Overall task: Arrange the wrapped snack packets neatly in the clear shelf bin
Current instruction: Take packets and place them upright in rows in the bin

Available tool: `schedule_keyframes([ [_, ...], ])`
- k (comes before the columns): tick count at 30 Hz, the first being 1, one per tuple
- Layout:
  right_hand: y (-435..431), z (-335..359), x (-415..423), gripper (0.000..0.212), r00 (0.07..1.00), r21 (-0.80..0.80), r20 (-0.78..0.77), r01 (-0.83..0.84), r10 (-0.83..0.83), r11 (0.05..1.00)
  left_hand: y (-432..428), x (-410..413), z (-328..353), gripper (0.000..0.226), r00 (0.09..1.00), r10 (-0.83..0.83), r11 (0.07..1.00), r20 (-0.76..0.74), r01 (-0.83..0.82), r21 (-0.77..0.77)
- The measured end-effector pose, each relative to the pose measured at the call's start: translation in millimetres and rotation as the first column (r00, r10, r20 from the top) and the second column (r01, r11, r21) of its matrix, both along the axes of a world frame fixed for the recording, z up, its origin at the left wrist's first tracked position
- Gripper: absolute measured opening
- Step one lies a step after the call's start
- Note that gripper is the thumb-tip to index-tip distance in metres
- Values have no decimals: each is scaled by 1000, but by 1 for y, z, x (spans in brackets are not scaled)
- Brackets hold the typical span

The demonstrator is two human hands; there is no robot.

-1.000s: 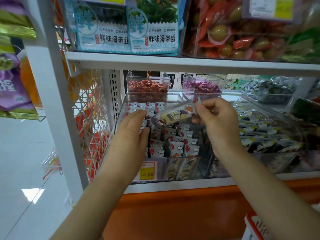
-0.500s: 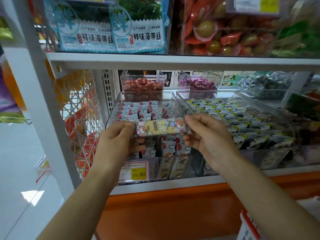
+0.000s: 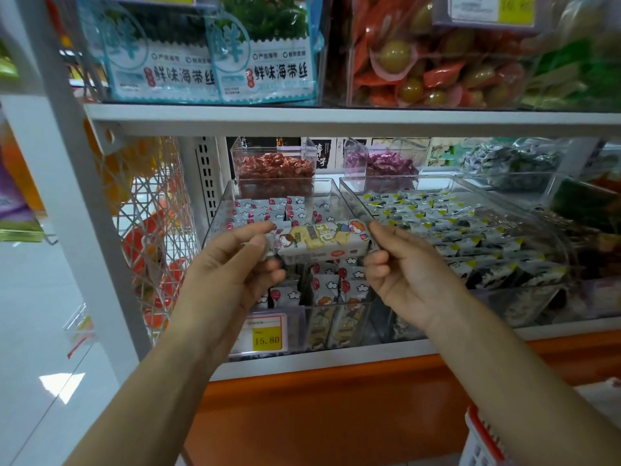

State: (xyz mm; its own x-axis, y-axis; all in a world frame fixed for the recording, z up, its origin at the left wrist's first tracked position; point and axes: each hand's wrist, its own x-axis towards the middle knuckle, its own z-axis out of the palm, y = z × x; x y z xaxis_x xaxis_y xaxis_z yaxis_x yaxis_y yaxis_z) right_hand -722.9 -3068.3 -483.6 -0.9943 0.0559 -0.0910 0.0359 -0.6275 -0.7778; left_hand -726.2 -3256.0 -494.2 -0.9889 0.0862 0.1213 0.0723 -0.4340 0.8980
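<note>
Packet (image 3: 319, 242) sits lower than 1 s ago, and L hand (image 3: 232, 274) has joined R hand (image 3: 406, 277): each grip now pinches one end, L at left, R at right. It's held level over bin (image 3: 220, 216), above other packets (image 3: 332, 287), prob. not touching them; price tag (image 3: 267, 334) on bin front

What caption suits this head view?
Left hand and right hand hold a packet by its ends over the bin.

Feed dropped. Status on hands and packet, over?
Left hand, right hand each pinch an end of one snack packet. Held over clear bin, not placed. Nothing blocking.
</note>
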Motion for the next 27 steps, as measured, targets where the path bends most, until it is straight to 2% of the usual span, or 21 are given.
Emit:
schedule_keyframes([
  [2, 2, -1, 0, 11, 1000, -16, 19, 8, -8, 1000, -2, 1, 0, 26, 996, 0, 991, -84, -11, -132],
  [4, 3, -1, 0, 12, 1000, -16, 18, 4, -4, 1000, -3, 2, 0, 38, 986, 45, 938, -159, -97, -333],
  [5, 3, -2, 0, 12, 1000, 1, 3, 0, 0, 1000, -3, 3, 1, 41, 980, 70, 914, -184, -137, -381],
  [8, 3, -4, 0, 7, 995, 198, -95, 31, -12, 980, -2, 3, 1, 41, 972, 131, 919, -194, -192, -343],
  [10, 3, -6, 0, 17, 986, 317, -164, 39, 14, 948, -2, 2, 1, 39, 969, 169, 924, -179, -219, -314],
  [13, 2, -8, 1, 29, 976, 388, -210, 23, 64, 921, -5, 0, -1, 28, 971, 181, 936, -158, -219, -276],
  [15, 2, -9, 2, 23, 972, 437, -229, 54, 53, 898, -5, 0, -1, 24, 972, 176, 942, -153, -211, -259],
  [19, 2, -7, 1, 7, 970, 433, -242, 115, -7, 894, -3, 1, -1, 29, 970, 168, 950, -177, -207, -233],
  [24, 2, -8, 1, 16, 965, 430, -241, 204, -106, 879, 0, 0, -3, 22, 971, 118, 965, -208, -161, -207],
  [27, 3, -7, 1, 18, 968, 398, -224, 193, -109, 897, 0, -1, -4, 14, 970, 104, 968, -219, -149, -200],
])
